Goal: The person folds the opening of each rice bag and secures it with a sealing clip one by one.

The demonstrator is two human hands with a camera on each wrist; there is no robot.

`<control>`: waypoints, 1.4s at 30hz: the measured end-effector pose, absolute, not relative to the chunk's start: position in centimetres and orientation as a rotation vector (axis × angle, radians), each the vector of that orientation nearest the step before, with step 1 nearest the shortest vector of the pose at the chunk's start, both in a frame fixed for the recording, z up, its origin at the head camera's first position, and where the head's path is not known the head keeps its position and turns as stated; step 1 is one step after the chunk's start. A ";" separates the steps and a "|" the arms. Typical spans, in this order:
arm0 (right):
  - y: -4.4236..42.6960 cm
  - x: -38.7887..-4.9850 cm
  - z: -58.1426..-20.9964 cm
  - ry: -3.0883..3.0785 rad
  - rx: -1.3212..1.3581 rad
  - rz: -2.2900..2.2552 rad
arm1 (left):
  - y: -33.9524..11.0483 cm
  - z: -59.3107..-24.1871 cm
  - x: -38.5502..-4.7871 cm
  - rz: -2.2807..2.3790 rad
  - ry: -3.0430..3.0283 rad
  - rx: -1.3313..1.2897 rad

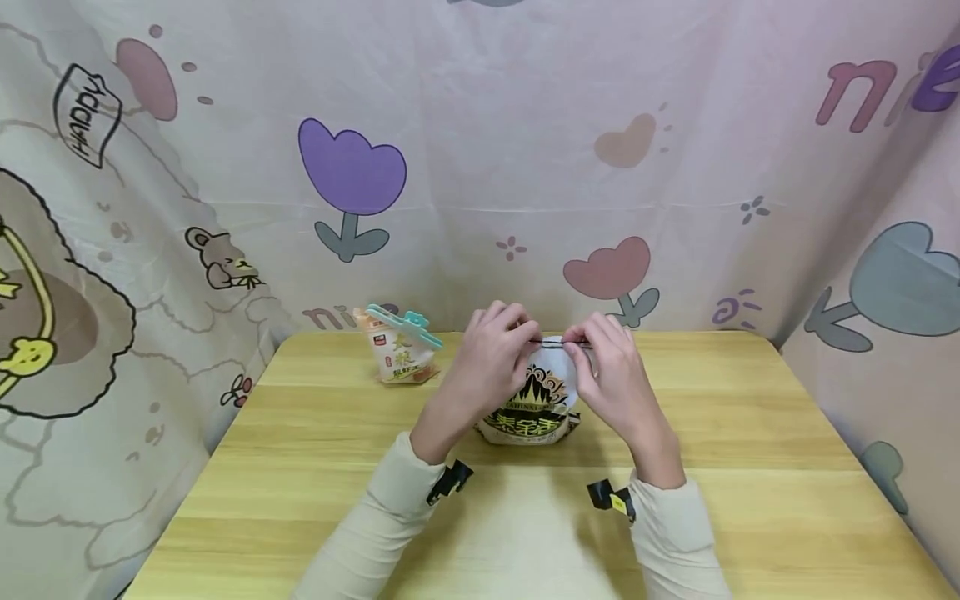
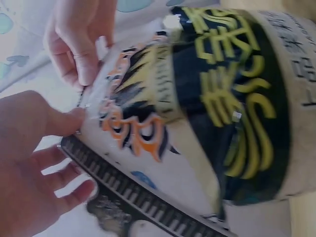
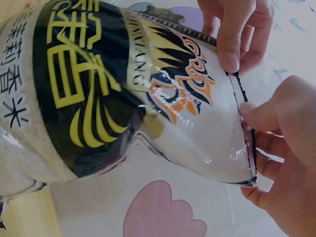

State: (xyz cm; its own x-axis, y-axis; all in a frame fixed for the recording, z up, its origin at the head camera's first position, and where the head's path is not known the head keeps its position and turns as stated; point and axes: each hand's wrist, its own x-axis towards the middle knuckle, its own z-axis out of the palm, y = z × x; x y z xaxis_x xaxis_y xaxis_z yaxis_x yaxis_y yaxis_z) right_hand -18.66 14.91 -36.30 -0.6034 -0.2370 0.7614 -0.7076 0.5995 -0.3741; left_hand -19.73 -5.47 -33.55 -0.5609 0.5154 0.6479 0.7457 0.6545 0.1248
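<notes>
A rice bag (image 1: 536, 421) stands on the table, with a black band, yellow lettering and a clear upper part. Its flattened top edge is pulled taut between both hands. My left hand (image 1: 495, 346) pinches the left part of this edge between thumb and fingers, and my right hand (image 1: 611, 367) pinches the right part; a short stretch shows between them. Along the bag's left side runs a dark ridged strip (image 2: 143, 187) with a scalloped tab. Whether it is a separate clip or part of the bag, I cannot tell. The left hand hides it in the head view.
A smaller food bag (image 1: 401, 354) stands at the back left of the wooden table (image 1: 300, 483), with a teal bag clip (image 1: 405, 323) across its top. A printed curtain (image 1: 480, 167) hangs behind the table and along both sides.
</notes>
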 end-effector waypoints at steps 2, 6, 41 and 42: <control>14.9 -19.3 -36.1 -2.143 0.742 0.876 | -5.3 -33.5 -20.4 -0.536 -2.283 -0.965; 14.7 -20.7 -35.7 -2.154 0.752 0.825 | -5.3 -34.1 -21.9 -0.558 -2.295 -0.926; 12.4 -30.5 -33.6 -2.317 0.683 0.745 | -5.9 -33.8 -30.6 -0.512 -2.396 -0.687; 12.4 -30.6 -33.4 -2.323 0.684 0.736 | -5.9 -33.8 -30.6 -0.512 -2.394 -0.681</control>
State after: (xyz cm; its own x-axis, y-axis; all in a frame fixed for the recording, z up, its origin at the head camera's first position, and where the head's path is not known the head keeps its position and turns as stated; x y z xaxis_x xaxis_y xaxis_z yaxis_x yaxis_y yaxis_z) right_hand -30.64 12.45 -33.43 -0.6866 -0.2846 0.6690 -0.6180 0.7131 -0.3309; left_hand -30.62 -5.86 -33.83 -0.6941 0.3472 0.6306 0.5748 0.7947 0.1952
